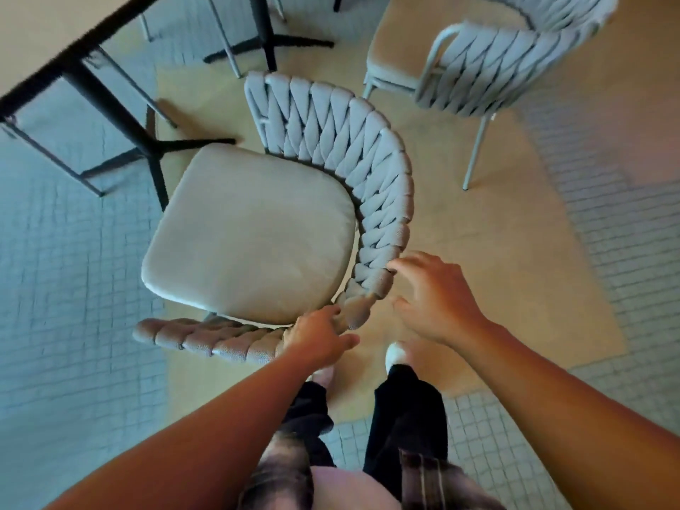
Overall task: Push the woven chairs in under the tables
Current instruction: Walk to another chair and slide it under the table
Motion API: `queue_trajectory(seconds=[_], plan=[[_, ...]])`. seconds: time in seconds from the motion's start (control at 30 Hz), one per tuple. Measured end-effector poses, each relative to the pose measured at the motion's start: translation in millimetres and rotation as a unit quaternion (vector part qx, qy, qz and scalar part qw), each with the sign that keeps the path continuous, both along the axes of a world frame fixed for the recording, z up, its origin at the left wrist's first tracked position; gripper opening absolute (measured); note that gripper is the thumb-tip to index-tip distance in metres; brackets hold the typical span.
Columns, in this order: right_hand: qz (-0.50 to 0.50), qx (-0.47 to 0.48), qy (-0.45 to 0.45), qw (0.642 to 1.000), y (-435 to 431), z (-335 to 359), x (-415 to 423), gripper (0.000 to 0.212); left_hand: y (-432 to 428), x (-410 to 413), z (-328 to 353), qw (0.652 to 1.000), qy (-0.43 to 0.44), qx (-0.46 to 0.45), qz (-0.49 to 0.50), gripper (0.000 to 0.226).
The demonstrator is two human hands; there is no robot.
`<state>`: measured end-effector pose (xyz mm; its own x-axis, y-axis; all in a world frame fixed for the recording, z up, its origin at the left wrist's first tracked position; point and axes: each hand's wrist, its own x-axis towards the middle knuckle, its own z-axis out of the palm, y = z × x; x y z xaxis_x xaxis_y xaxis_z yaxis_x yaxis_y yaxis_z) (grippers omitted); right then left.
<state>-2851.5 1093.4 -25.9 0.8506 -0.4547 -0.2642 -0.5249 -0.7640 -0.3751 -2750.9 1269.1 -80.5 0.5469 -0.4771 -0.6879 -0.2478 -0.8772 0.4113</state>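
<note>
Beside the desk [44, 27], chair [250, 230] is sitting unpushed; left grip [320, 336] is resting loose on its back, right grip [438, 300] is touching it, released.

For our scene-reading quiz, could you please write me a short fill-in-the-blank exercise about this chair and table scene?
1. The person's left hand touches the woven ___ of the near grey woven chair with a beige seat cushion.
2. The light-topped table with a black cross-shaped base stands at the picture's upper ___.
3. The right hand holds ___; its fingers are spread.
Missing words: backrest; left; nothing.
</note>
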Motion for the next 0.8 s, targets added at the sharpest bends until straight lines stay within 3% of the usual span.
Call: queue_trajectory(seconds=[0.23, 0.4, 0.63, 0.8], plan=[[0.205, -0.043, -0.020, 0.978, -49.4, -10.0, 32.0, 0.053, -19.4, -16.6, 11.1, 0.991, -0.078, 0.048, 0.100, 0.057], [0.334, -0.101, 0.033, 0.937, -74.9, -26.7, 55.8, 0.058, -27.4, -39.0, 6.4, 0.977, -0.118, 0.087, 0.158, 0.067], [0.408, -0.144, 0.099, 0.896, -98.1, -43.6, 84.6, 0.067, -27.7, -51.2, -2.3, 0.959, -0.187, 0.021, 0.212, 0.049], [0.444, -0.189, 0.063, 0.873, -104.6, -54.8, 80.2, 0.070, -27.9, -51.5, -5.2, 0.950, -0.203, 0.004, 0.238, 0.046]])
